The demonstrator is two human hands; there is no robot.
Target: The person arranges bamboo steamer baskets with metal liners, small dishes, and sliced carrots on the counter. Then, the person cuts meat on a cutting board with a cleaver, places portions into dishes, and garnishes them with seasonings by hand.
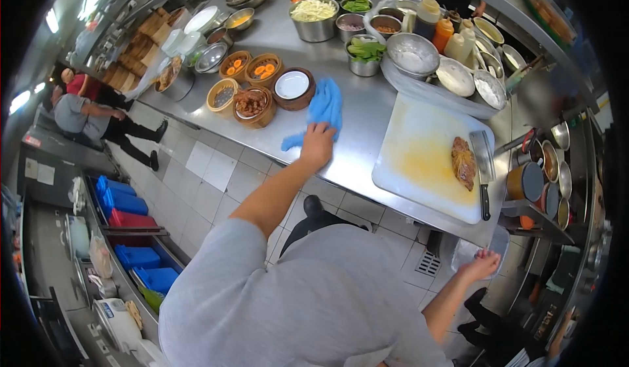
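My left hand (318, 146) is closed on a blue cloth (325, 102) and presses it to the steel table near its front edge. Just beyond the cloth stand bamboo steamer baskets: one has a white dish (291, 85), another holds braised brown chicken feet (251, 103). My right hand (483, 265) hangs low at my right side, its fingers curled with nothing visible in them. Behind it is a clear plastic tub (501, 242), below the table's corner. On the white cutting board (400, 151) lie a browned piece of meat (463, 164) and a cleaver (483, 161) with a black handle.
Metal bowls, a pot of shredded cabbage (314, 18), green leaves (367, 49) and squeeze bottles (443, 34) line the table's far side. Two people (85, 115) are at the left. Blue bins (124, 200) sit on the left shelf. A floor drain (428, 263) lies below.
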